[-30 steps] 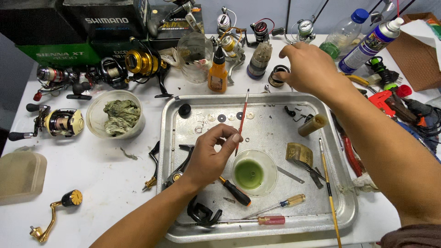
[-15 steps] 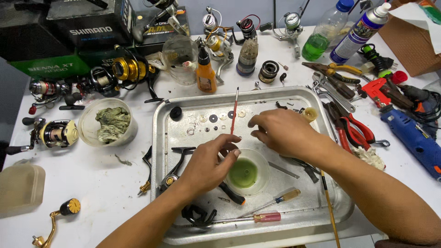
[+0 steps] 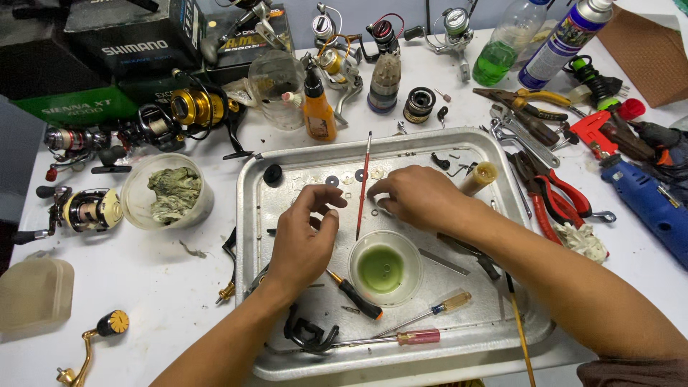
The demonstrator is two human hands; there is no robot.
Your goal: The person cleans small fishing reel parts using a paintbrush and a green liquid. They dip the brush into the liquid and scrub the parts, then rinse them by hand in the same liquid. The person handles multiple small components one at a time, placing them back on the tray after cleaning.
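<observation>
My left hand (image 3: 304, 240) hovers over the left half of a metal tray (image 3: 247, 215), thumb and forefinger curled apart with nothing seen between them. My right hand (image 3: 419, 197) rests fingertips-down on the tray beside a row of small washers (image 3: 332, 181) and a tiny ring (image 3: 374, 212); what its fingers pinch is hidden. A thin red brush (image 3: 363, 179) lies between the hands, untouched. A clear cup of green liquid (image 3: 383, 269) stands just below both hands.
Screwdrivers (image 3: 358, 297) (image 3: 448, 304) and a black reel part (image 3: 308, 333) lie in the tray. To the left are a tub with a rag (image 3: 168, 190) and fishing reels (image 3: 86, 208). An orange bottle (image 3: 319, 107) stands behind. Pliers (image 3: 559, 197) and a blue rotary tool (image 3: 648, 204) lie right.
My right hand came back from the spool behind the tray and set its fingertips on the washers. My left hand let go of the red brush and shifted left.
</observation>
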